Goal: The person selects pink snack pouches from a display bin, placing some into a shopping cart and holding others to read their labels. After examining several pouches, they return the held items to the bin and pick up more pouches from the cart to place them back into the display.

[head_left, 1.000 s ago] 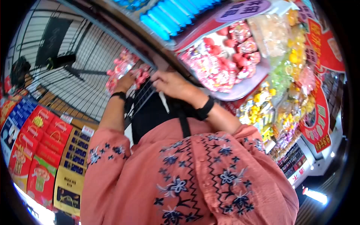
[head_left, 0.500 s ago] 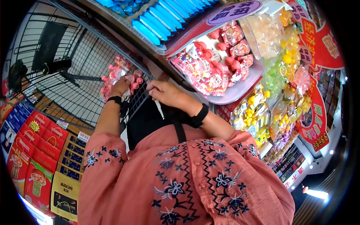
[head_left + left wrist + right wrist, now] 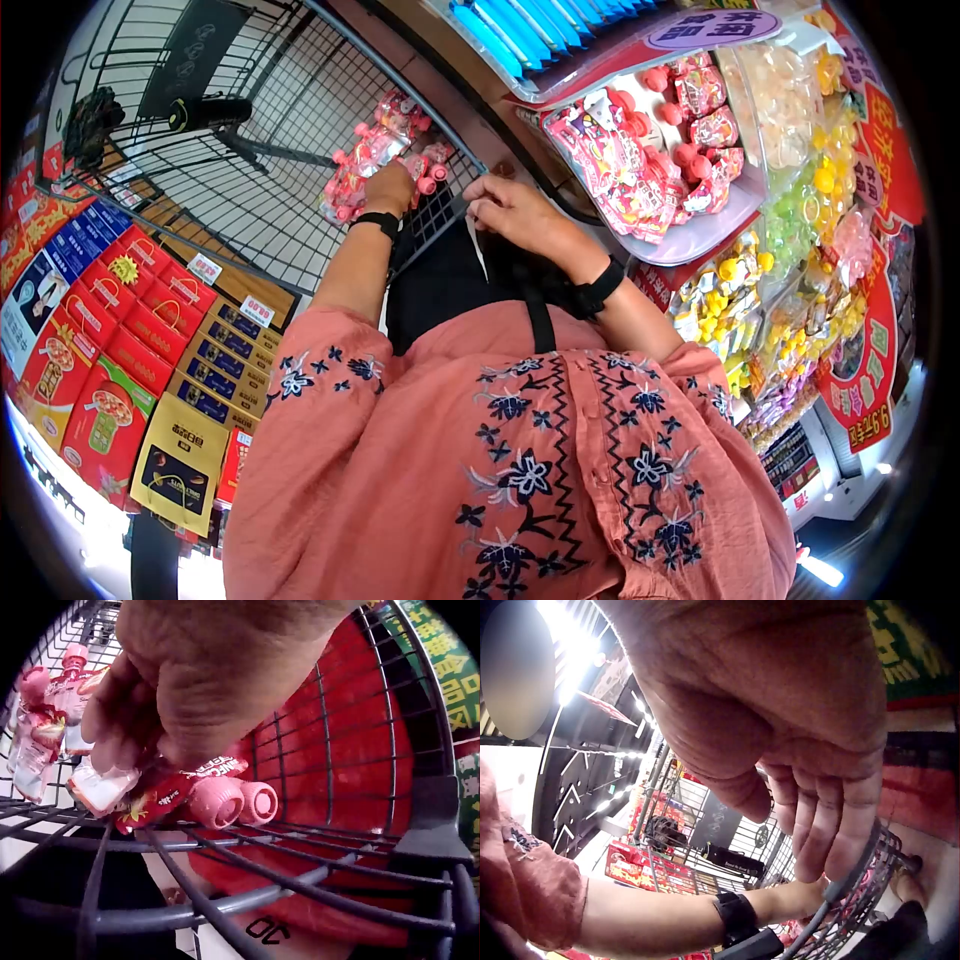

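Inside the wire shopping cart (image 3: 447,126) lies a heap of pink-and-white spouted pouches (image 3: 352,180) with pink caps. My left hand (image 3: 390,188) reaches down onto this heap. In the left wrist view its bent fingers hold a pouch (image 3: 106,787) with a white and red corner; two pink caps (image 3: 217,802) show beside it. At the cart's near corner is my right hand (image 3: 520,215), its fingers loosely bent. In the right wrist view those fingertips (image 3: 814,862) come right at the dark rim, with nothing held in the palm.
Right of the cart, a display tray (image 3: 690,235) holds more pink-capped pouches. Blue packets (image 3: 530,30) stand behind it, and bags with yellow caps (image 3: 720,285) lie in front. Red gift boxes (image 3: 130,355) are stacked at the left. A black cylindrical object (image 3: 210,113) lies across the cart.
The head view has swung, so cart, hands and display sit further right in it. My left hand stays at the pouches, and my right hand stays by the cart's corner.
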`<state>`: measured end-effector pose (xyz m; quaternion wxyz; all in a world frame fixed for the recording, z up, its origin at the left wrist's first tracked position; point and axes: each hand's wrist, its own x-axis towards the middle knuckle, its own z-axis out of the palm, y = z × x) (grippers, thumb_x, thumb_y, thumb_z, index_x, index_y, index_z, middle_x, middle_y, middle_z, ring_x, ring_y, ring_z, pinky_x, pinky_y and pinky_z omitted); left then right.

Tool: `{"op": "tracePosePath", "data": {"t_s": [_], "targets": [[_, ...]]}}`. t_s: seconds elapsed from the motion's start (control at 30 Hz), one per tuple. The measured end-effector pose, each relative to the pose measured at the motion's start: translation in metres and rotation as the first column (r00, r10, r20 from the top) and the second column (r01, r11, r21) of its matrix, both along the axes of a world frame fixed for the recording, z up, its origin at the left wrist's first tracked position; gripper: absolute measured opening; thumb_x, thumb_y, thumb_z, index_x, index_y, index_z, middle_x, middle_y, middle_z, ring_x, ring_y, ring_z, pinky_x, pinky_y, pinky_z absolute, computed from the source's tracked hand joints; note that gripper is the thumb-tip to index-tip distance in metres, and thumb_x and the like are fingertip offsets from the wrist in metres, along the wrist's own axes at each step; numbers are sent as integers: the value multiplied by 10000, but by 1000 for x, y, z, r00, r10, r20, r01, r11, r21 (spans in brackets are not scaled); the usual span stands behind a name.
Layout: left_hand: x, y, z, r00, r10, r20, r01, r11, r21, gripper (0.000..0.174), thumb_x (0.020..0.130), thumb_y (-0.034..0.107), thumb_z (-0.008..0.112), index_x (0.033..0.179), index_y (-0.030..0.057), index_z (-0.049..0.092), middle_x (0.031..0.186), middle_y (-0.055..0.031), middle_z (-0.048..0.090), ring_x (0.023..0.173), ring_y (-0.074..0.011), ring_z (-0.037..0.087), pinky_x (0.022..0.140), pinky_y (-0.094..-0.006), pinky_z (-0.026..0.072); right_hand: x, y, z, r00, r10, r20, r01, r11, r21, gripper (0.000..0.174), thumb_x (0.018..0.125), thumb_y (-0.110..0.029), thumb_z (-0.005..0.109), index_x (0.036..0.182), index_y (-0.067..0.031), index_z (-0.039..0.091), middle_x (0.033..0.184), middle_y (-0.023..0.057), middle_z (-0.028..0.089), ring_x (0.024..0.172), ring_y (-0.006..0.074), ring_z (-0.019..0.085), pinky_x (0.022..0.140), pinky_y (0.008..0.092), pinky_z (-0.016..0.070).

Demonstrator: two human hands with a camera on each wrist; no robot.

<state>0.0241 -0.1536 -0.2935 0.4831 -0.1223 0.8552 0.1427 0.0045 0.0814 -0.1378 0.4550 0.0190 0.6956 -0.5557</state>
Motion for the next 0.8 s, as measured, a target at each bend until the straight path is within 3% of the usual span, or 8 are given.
{"op": "tracePosePath", "data": {"t_s": [0.2, 0.3, 0.37, 0.5, 0.57, 0.67, 0.77, 0.8], "targets": [[7, -18, 7, 994, 4, -109, -3, 1000, 12, 402, 867, 338, 582, 1098, 22, 674, 1106, -230, 696, 1061, -387, 666, 898, -489, 519, -10, -2, 17, 993, 91, 69, -92, 996, 13, 255, 977, -167, 556, 1147, 17, 601, 954, 58, 673, 849, 119, 648, 788, 261, 528], [12, -23, 19, 987, 6, -158, -5, 1000, 6, 429, 868, 353, 561, 1102, 8, 658, 1066, -250, 698, 1029, -415, 667, 893, -501, 516, -3, -3, 9, 998, -27, 65, 32, 997, -76, 239, 944, -208, 604, 1089, -20, 628, 852, 52, 676, 752, 128, 663, 672, 292, 519], [18, -29, 22, 977, 24, -210, -20, 1000, 24, 420, 864, 349, 555, 1091, 11, 660, 1056, -252, 699, 1014, -427, 666, 889, -509, 516, -6, 0, 15, 991, 20, 129, -15, 999, -39, 252, 967, -178, 570, 1148, -6, 599, 928, 64, 673, 809, 120, 656, 728, 274, 525], [12, -35, 88, 943, 94, -319, -89, 996, 31, 384, 863, 299, 529, 1076, 9, 660, 1036, -261, 691, 1003, -421, 664, 862, -529, 508, -11, 5, 22, 987, 61, 149, -53, 997, -55, 260, 980, -163, 548, 1186, -5, 578, 984, 73, 671, 801, 118, 651, 737, 267, 528], [15, -47, 106, 858, 249, -450, -169, 963, 212, 325, 849, 253, 537, 989, -20, 644, 960, -238, 689, 915, -397, 673, 814, -488, 519, -18, 7, 33, 990, 52, 133, -43, 997, -71, 276, 981, -189, 557, 1182, -1, 578, 997, 72, 671, 785, 124, 654, 731, 275, 533], [21, -60, 153, 736, 551, -393, -310, 791, 528, 179, 890, 148, 539, 923, -19, 595, 881, -138, 678, 837, -256, 696, 754, -365, 538, -28, 8, 56, 990, 48, 133, -32, 993, -117, 314, 983, -216, 565, 1210, 1, 572, 1008, 73, 671, 837, 132, 657, 751, 284, 537], [20, -53, 216, 544, 838, 38, -503, 289, 814, 114, 941, 100, 499, 958, 9, 565, 930, -107, 668, 842, -213, 698, 738, -315, 540, -38, 6, 72, 998, -12, 67, 23, 985, -171, 384, 991, -255, 559, 1277, 2, 554, 1067, 86, 662, 920, 158, 652, 801, 297, 539], [20, -50, 232, 544, 836, 69, -479, 242, 843, 104, 950, 97, 492, 972, 16, 552, 947, -110, 666, 841, -214, 699, 735, -309, 540, -40, 4, 81, 998, -49, 49, 58, 981, -183, 407, 995, -267, 554, 1302, 1, 545, 1097, 93, 656, 954, 167, 647, 820, 301, 539]]}}
